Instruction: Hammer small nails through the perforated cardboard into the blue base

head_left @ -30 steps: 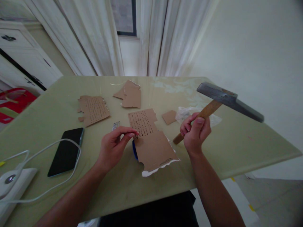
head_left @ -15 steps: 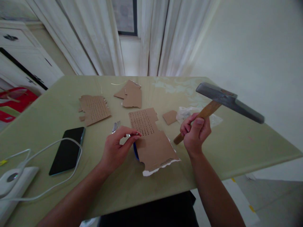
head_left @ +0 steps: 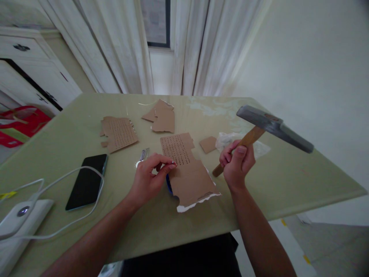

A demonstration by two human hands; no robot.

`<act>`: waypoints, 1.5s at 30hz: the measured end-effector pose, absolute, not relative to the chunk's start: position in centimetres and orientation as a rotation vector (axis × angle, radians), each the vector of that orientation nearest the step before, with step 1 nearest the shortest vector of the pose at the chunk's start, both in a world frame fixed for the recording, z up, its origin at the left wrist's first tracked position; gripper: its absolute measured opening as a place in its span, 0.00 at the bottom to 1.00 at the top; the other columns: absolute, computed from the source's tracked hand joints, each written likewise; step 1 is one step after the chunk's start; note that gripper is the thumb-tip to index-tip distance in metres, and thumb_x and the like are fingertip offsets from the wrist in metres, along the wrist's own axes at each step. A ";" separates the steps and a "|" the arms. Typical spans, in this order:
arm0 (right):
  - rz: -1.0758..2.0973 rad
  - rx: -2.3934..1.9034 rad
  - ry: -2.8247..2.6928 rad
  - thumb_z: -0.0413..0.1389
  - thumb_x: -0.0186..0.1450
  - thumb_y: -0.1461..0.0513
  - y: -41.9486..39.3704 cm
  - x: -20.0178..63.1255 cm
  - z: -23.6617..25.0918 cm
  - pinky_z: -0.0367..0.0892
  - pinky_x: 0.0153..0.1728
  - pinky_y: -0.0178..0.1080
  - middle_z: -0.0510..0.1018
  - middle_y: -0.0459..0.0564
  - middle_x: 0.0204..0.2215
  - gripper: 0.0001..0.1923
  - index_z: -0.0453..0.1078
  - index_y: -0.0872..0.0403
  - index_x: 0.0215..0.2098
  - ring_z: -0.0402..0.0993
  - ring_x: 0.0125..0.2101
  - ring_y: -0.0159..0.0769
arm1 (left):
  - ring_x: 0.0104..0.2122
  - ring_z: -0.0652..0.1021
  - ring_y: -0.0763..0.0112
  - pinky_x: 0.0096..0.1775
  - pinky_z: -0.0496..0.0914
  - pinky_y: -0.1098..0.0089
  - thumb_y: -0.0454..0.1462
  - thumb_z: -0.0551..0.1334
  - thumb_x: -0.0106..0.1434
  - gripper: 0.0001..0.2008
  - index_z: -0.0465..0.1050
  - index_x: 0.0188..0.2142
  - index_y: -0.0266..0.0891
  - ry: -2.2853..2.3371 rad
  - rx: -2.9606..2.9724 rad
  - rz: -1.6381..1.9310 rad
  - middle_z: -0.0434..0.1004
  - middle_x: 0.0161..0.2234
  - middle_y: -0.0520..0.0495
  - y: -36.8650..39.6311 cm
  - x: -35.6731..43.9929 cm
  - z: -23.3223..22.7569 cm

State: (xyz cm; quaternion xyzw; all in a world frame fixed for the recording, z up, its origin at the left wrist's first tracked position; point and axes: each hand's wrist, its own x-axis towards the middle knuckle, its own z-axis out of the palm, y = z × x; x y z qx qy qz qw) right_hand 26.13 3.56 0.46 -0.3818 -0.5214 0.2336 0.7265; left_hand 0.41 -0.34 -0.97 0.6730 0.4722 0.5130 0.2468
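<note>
Centrally, near the front edge of the pale green table (head_left: 288, 181): brown perforated cardboard sheet with torn white edge (head_left: 188, 175), lying flat over a blue object (head_left: 169, 184). Left hand (head_left: 150, 179) pinches a small thin metal pin (head_left: 173, 163) at the sheet's left edge. Right hand (head_left: 238, 163) is clenched around a wooden-handled steel hammer (head_left: 259, 129), raised above the table. Black smartphone (head_left: 86, 182) and white cable (head_left: 66, 181) lie toward the left edge.

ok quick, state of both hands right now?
Left hand: fingertips pinched on something small at the edge of the punched cardboard; too small to identify.
Right hand: closed around the hammer handle, head raised.
</note>
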 end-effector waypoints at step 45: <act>0.392 -1.623 -2.447 0.46 0.83 0.50 -3.0 24.9 12.7 0.52 0.34 0.41 0.69 0.44 0.25 0.22 0.61 0.49 0.32 0.68 0.29 0.38 | 0.30 0.77 0.68 0.35 0.68 0.68 0.39 0.69 0.68 0.05 0.83 0.36 0.42 1.159 1.813 1.370 0.84 0.31 0.50 0.8 0.4 -2.5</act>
